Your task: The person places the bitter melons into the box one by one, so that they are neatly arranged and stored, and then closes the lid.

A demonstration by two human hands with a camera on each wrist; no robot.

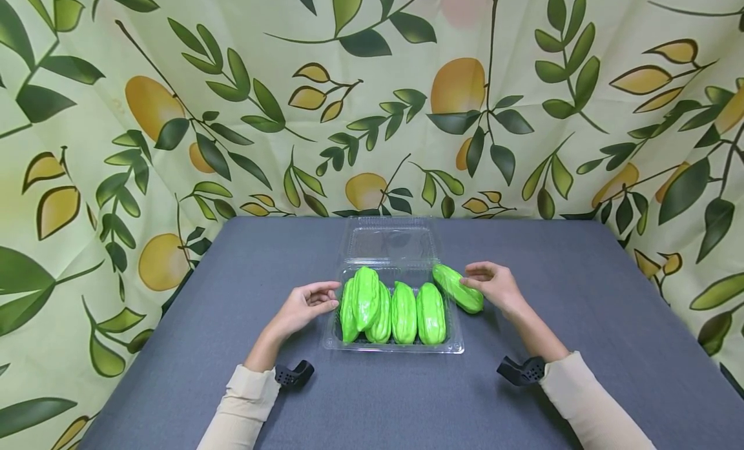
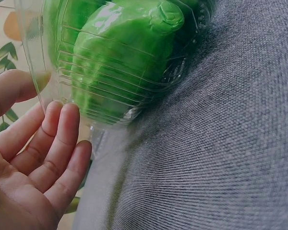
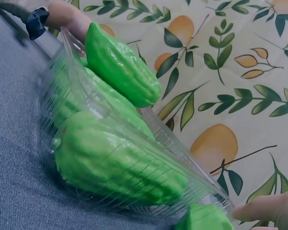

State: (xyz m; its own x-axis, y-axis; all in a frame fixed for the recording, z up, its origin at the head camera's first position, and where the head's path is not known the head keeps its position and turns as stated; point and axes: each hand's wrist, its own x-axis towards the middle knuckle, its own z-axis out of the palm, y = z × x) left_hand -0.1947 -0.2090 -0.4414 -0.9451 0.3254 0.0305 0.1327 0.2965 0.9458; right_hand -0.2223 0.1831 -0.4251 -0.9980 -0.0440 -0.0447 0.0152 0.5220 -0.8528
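Observation:
A clear plastic clamshell box [image 1: 395, 348] holds several glossy green bitter gourds; three stand in front in a row, and another gourd [image 1: 366, 298] lies on top at the left. My left hand [image 1: 305, 306] is at the box's left side. In the left wrist view its thumb lies behind the clear rim [image 2: 32, 52] and its fingers in front, pinching it. A loose gourd [image 1: 458, 288] slants against the box's right side, outside it. My right hand [image 1: 494, 284] is over this gourd, fingers loosely extended, thumb tip [image 3: 242, 212] right beside it.
The box's transparent lid [image 1: 392, 240] is folded back, away from me. Grey cloth [image 1: 279, 256] covers the table. Behind it hangs a leaf-and-fruit patterned curtain [image 1: 232, 159]. Each wrist wears a black strap [image 1: 295, 374].

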